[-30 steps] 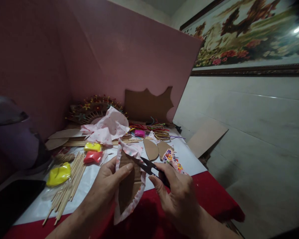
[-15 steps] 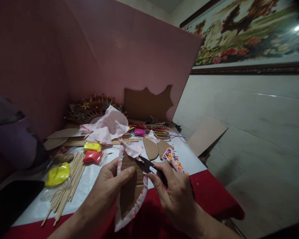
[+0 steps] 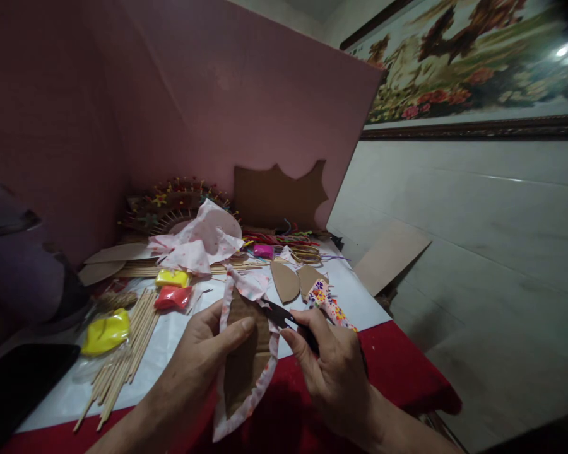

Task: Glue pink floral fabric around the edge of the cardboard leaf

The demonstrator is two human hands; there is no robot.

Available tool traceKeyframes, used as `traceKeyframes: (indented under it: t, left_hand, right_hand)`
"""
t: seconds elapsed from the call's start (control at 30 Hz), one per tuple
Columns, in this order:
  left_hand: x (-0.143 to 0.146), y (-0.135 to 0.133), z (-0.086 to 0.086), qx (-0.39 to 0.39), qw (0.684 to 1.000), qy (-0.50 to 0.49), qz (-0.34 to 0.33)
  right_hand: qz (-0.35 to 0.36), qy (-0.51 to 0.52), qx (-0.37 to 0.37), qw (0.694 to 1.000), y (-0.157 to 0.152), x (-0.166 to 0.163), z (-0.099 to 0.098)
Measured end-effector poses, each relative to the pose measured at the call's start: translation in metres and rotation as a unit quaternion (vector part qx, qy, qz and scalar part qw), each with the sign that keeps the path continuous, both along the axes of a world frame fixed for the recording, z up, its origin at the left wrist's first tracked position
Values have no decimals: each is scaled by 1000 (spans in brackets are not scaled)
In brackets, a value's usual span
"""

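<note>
My left hand (image 3: 215, 343) grips a cardboard piece (image 3: 246, 359) by its left side, thumb lying on the bare brown face. Pink-and-white patterned fabric (image 3: 250, 284) is folded over the piece's edges, with a looser flap at its top. My right hand (image 3: 329, 359) is closed around a black tool with a tapered tip (image 3: 279, 314) and a white patch on its side; its exact kind is not clear. The tip touches or nearly touches the fabric flap at the upper right edge of the cardboard. My right fingers hide the tool's rear part.
Wooden sticks (image 3: 123, 372) and yellow (image 3: 105, 333) and red (image 3: 173, 297) clay packs lie left. Behind are crumpled fabric (image 3: 203, 243), scissors (image 3: 307, 255) and cardboard cutouts (image 3: 284, 282). Flowered fabric (image 3: 331, 306) lies right. A black flat object (image 3: 28, 391) sits near left.
The view has shifted slightly, so everything sits a little further left. My hands, the cardboard piece and the black tool keep nearly the same pose.
</note>
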State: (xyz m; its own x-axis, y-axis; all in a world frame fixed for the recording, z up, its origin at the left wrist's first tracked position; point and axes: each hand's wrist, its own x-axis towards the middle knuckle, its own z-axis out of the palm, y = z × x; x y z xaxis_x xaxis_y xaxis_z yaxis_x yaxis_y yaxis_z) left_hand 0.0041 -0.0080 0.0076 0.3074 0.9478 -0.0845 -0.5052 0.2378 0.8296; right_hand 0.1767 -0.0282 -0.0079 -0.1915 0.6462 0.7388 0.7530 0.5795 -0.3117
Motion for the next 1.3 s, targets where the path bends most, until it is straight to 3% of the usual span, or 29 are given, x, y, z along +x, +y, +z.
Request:
traceKeyframes:
  t: [0.43,1.07,1.3]
  left_hand:
    - [-2,-1,-6,10,1000,2,-24]
    - [0,0,0,6,999,14,-34]
    - [0,0,-5,4,998,12,-55]
  right_hand:
    - [-32,-48,67,996,2,1,-3]
    - [2,-55,77,995,2,6,-1]
    - [0,-88,59,994,5,12,1]
